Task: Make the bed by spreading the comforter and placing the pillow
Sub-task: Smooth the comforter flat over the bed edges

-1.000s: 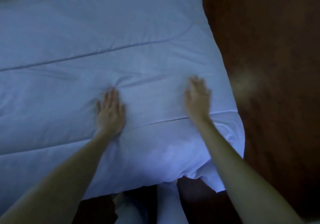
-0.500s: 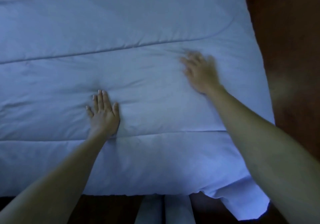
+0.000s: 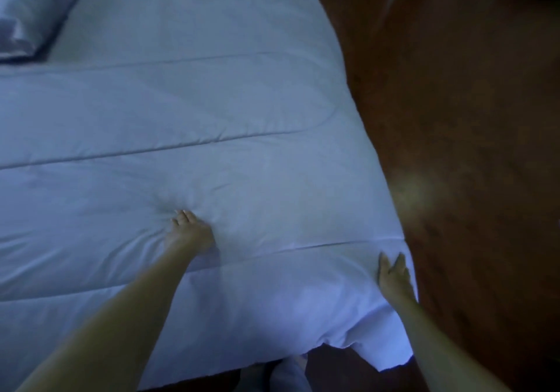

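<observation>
Covering the bed: pale blue quilted fabric comforter, spread pretty flat from the left edge of view over to the right side, with long stitched seams running left to right.
Comforter edge: right side curving along just beside the floor, near right corner drooping off past the near edge of the bed.
Left hand: planted on the comforter around the middle, between two seams. Fingers bent and bunched, tips dug into the padding, creases fanning out to the left. Honestly can't tell if pinching a fold or just pushing down.
Right hand: flat on the comforter right at its right edge, fingertips almost up to the nearest seam. Fingers straight and a bit spread, grasping nothing, just laid on the fabric.
Hands: well apart, left one farther in, right one out by the edge.
Pillow spot: greyish-blue, shiny-looking rectangular pillow up in the far left corner, partly cut off by the view. Not sure if on top of the comforter or just past it.
Floor: dark brown wooden floor all down the right, with a pale blurry glare patch just beside the comforter's edge.
Far right corner: some smeared stuff, too blurry to name.
</observation>
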A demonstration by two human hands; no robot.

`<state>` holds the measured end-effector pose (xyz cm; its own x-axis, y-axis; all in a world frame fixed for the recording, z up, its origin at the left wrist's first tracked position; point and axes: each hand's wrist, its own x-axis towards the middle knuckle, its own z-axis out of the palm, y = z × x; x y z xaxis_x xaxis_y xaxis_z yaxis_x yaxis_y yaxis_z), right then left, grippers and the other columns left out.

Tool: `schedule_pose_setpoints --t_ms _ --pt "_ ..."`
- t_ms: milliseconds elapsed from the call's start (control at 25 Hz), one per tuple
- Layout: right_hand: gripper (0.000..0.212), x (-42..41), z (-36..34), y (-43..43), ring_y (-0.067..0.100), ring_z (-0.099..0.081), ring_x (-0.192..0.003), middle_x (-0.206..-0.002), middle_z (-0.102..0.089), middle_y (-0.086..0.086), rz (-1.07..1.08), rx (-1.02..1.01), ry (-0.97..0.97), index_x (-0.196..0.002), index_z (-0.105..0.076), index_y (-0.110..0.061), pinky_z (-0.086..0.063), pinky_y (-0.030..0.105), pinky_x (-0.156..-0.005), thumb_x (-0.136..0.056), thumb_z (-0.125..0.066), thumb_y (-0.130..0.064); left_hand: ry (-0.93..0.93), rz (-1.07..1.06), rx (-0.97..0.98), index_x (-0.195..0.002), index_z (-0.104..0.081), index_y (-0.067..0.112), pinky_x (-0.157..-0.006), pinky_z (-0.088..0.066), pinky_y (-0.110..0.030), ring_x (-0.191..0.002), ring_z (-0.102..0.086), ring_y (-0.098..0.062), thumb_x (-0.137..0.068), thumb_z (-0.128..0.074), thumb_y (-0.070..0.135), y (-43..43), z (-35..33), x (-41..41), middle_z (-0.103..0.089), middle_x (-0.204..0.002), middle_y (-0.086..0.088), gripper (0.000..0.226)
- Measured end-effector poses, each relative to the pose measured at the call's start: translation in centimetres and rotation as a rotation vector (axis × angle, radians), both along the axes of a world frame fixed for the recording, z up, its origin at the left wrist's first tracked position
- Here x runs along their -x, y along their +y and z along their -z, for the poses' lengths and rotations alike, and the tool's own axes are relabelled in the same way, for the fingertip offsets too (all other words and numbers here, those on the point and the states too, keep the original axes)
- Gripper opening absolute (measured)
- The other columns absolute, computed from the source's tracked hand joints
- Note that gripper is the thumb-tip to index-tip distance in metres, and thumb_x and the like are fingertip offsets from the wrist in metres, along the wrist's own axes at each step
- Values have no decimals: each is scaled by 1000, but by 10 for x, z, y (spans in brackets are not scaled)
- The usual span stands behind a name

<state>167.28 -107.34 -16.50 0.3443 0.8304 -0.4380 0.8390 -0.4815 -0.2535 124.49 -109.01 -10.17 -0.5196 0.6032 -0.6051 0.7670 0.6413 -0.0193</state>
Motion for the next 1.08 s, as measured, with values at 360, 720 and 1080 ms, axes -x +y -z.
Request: schedule_pose_setpoints --t_ms 360,720,1080 --pt "23 30 -218 31 12 -59 -105 -111 -68 5 -226 -573 742 -108 -69 -14 -42 22 -93 -95 -53 -5 -113 638 -612 -109 -62 27 -88 -50 -37 -107 -61 -34 -93 -41 30 63 -196 -157 -65 -117 -9 27" --pt "26 -101 -373 42 11 -68 -97 -102 -73 -4 -249 -919 909 -98 -73 -17 -52 34 -84 -95 -49 -8 -687 493 -1243 -96 -64 35 -73 -53 -26 -78 -69 -10 -89 -54 31 65 -292 -300 -71 -90 8 13" --pt "23 -231 -397 91 5 -65 -98 -102 -71 -11 -512 -768 851 -102 -71 -24 -52 27 -84 -93 -52 -14 -890 225 -1403 -95 -61 33 -72 -52 -31 -76 -68 -6 -95 -49 18 89 -319 -459 -67 -87 15 18"
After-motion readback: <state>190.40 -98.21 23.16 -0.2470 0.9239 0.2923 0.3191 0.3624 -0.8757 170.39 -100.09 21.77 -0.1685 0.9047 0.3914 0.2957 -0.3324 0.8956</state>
